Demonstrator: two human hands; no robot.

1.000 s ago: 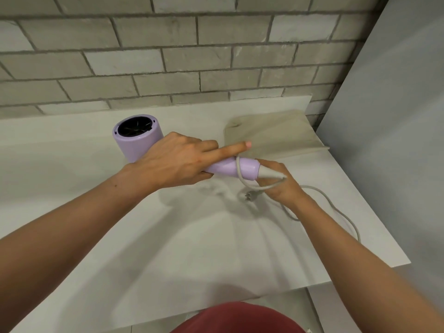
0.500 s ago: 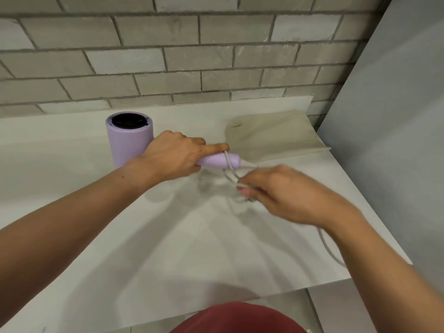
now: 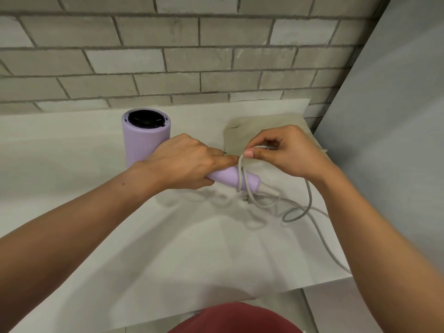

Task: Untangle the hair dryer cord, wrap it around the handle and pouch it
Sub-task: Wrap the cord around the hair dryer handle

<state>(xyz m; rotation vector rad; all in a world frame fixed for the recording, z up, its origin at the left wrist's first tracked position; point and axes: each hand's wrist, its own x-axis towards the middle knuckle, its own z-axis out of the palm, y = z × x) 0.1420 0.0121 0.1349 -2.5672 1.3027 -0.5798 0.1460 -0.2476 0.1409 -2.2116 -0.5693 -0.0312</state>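
Observation:
A lilac hair dryer point(image 3: 146, 138) stands barrel-up on the white counter point(image 3: 168, 248), its handle pointing right. My left hand point(image 3: 185, 162) grips the handle, index finger stretched along it. The grey cord point(image 3: 310, 195) loops around the handle's end about two turns, then trails loose over the counter to the right edge. My right hand point(image 3: 283, 150) pinches the cord just above the handle, between thumb and fingers. A beige fabric pouch point(image 3: 242, 131) lies flat behind my right hand, partly hidden by it.
A grey brick wall runs along the back of the counter. A grey panel point(image 3: 384, 140) closes off the right side. The counter's front and right edges are close to the trailing cord. A dark red garment point(image 3: 235, 318) shows at the bottom.
My right hand has risen from below the handle to above it, carrying the cord over and adding a loop. The dryer barrel has tipped more upright. My left hand kept its grip.

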